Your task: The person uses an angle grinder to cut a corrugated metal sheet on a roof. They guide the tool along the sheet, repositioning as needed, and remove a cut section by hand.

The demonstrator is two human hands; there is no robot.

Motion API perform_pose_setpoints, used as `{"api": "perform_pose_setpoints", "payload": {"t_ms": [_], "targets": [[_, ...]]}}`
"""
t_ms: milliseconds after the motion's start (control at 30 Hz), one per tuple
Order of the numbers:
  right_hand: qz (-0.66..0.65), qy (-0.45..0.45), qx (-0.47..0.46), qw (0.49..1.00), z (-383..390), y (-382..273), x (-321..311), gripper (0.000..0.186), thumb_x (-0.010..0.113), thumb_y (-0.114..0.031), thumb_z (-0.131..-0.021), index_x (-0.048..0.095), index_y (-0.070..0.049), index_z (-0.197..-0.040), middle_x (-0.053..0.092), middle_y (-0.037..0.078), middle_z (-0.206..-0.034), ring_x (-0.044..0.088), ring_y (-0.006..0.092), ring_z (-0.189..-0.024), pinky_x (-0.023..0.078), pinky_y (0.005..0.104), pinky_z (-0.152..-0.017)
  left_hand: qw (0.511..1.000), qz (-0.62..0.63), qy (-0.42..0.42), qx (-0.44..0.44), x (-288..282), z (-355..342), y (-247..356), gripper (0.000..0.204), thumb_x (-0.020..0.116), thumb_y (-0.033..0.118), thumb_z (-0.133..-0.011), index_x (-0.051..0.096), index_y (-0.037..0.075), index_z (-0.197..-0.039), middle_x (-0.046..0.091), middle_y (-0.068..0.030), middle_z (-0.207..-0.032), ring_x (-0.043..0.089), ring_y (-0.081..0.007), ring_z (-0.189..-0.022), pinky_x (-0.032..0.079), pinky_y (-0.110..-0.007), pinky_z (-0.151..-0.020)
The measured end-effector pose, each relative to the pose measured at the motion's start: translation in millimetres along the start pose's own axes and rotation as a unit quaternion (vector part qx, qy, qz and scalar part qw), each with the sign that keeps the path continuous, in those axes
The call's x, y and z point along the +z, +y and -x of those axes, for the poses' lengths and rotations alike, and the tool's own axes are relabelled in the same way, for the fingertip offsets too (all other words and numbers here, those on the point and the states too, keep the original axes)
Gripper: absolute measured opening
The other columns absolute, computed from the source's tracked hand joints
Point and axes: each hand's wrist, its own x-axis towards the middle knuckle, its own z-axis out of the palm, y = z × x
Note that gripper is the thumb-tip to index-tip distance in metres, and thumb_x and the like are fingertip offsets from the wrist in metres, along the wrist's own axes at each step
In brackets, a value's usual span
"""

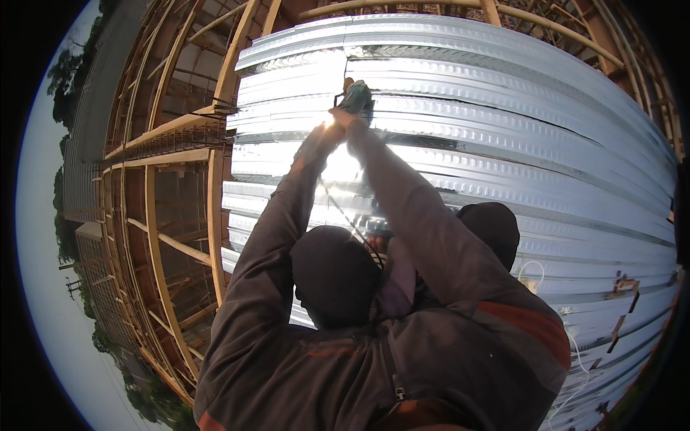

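Both my arms reach forward over corrugated shiny metal sheets (445, 108). Ahead of me, a teal and black power tool (356, 98), which looks like an angle grinder, rests at or just above the sheets. My right hand (348, 118) is closed around its near end. Close beside it, my left hand (333, 123) also appears closed on the tool, though glare blurs its fingers. A dark line (345, 66) crosses the metal just beyond the tool. Its working end is hidden. A cord (345, 218) trails back between my arms toward my knees (336, 276).
Wooden framing (214, 215) with open gaps lies along the sheets' left edge. Timber and poles (460, 6) run along the far side. At the right are a white cable (578, 352) and small brown pieces (624, 286). Bright sun glare covers the middle of the sheets.
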Motion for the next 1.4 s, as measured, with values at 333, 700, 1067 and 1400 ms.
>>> {"api": "perform_pose_setpoints", "payload": {"t_ms": [333,700,1067,1400], "targets": [[-0.177,-0.040,-0.004,0.983,47.6,-47.6,-9.9,0.065,0.075,-0.041,-0.083,0.053,0.001,-0.127,0.063,0.018,-0.109,0.064,0.0275,-0.090,0.053,0.0413,-0.076,0.980,0.129,-0.062,0.141,-21.7,-26.9,6.1,0.042,0.074,0.039,-0.077,0.067,0.001,-0.093,0.062,-0.0020,-0.076,0.053,-0.0093,-0.063,0.039,-0.024,-0.053],[-0.035,0.108,-0.185,0.976,51.0,-16.0,6.7,0.078,0.083,-0.045,-0.069,0.060,0.012,-0.118,0.068,0.021,-0.106,0.068,0.0277,-0.093,0.054,0.0334,-0.082,0.994,-0.097,-0.034,0.032,-11.6,-20.3,32.7,0.040,0.065,0.037,-0.084,0.066,-0.004,-0.084,0.062,-0.0087,-0.062,0.061,-0.0166,-0.050,0.046,-0.033,-0.044],[-0.117,-0.005,-0.146,0.982,144.5,70.3,52.7,0.061,0.085,-0.036,-0.068,0.066,0.008,-0.105,0.070,0.018,-0.095,0.069,0.0273,-0.082,0.055,0.0369,-0.071,0.980,-0.097,0.174,0.021,28.3,99.6,-71.9,0.073,0.072,0.056,-0.073,0.058,-0.004,-0.112,0.070,-0.0261,-0.095,0.068,-0.0431,-0.092,0.054,-0.048,-0.081],[0.000,0.055,-0.016,0.998,199.6,182.3,6.9,0.055,0.080,-0.035,-0.074,0.065,0.006,-0.107,0.069,0.016,-0.098,0.066,0.0251,-0.086,0.051,0.0394,-0.075,0.983,-0.092,0.107,-0.119,128.5,154.1,-142.7,0.061,0.075,0.049,-0.072,0.057,0.003,-0.108,0.071,-0.0219,-0.091,0.069,-0.0395,-0.092,0.054,-0.048,-0.079]]}}
